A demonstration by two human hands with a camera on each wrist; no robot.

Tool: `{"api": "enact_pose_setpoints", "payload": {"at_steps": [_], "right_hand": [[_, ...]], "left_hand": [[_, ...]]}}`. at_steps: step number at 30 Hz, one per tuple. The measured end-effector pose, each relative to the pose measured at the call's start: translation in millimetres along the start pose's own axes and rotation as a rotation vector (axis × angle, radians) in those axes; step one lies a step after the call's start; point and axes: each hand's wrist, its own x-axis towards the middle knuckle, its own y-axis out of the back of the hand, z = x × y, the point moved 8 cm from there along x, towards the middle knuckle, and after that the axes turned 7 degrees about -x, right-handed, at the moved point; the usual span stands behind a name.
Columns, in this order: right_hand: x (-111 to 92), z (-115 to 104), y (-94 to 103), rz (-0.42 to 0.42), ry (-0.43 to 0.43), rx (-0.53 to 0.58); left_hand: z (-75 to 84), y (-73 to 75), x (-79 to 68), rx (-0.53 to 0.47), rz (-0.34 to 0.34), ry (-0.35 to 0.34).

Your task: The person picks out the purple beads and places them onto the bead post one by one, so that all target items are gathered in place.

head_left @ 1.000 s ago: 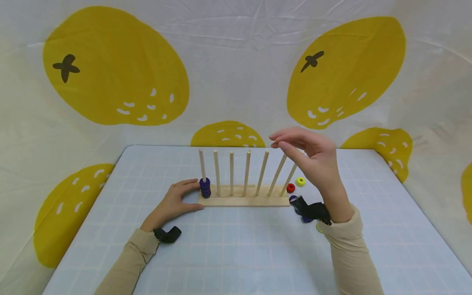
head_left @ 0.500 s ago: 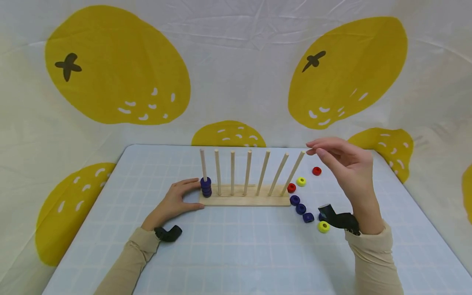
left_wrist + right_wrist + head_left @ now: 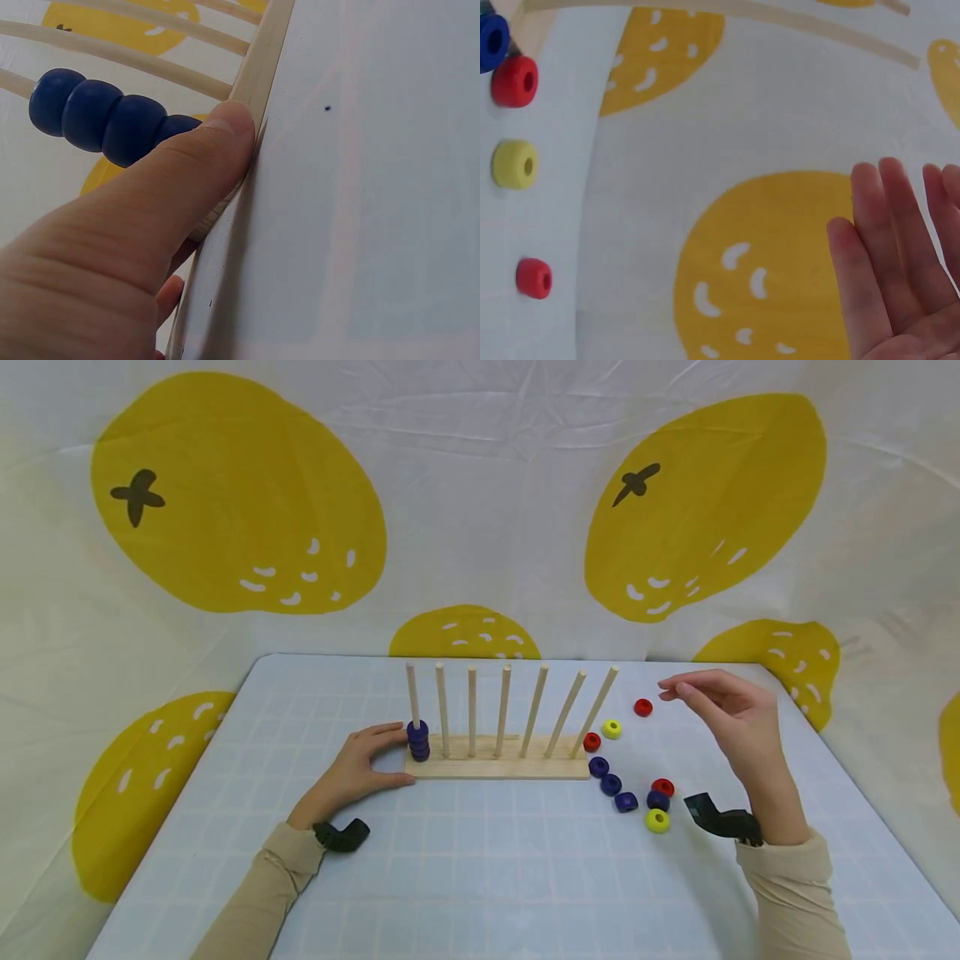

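A wooden peg stand (image 3: 495,770) with several upright pegs stands on the table. Dark blue beads (image 3: 417,741) are stacked on its leftmost peg. My left hand (image 3: 362,766) grips the stand's left end; in the left wrist view the thumb (image 3: 187,161) presses the base beside those blue beads. Above the table's right side hangs my right hand (image 3: 738,727), fingers loosely extended and holding nothing. Nearest its fingertips, a red bead (image 3: 642,707) lies on the table. The right wrist view shows the fingers (image 3: 896,247) apart from any bead.
By the stand's right end lie a red bead (image 3: 592,742), a yellow bead (image 3: 612,729) and several blue beads (image 3: 611,785). Closer to me are a red bead (image 3: 663,787), a blue bead (image 3: 657,801) and a yellow bead (image 3: 657,821). A patterned curtain (image 3: 480,510) hangs behind the table.
My right hand has moved from above the right pegs rightward and a little lower, uncovering the beads on the table. The left hand and the blue stack stay put.
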Motion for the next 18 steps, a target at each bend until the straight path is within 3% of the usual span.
{"api": "enact_pose_setpoints", "payload": {"at_steps": [8,18], "right_hand": [[-14,43,-17.8,-0.183,-0.134,-0.061],[-22,56,-56.3,-0.361,-0.219,-0.224]], "left_hand": [[1.6,-0.3,-0.3,-0.007,-0.001,-0.002],[3.2,1.0,-0.2,-0.01,0.004,-0.012]]}}
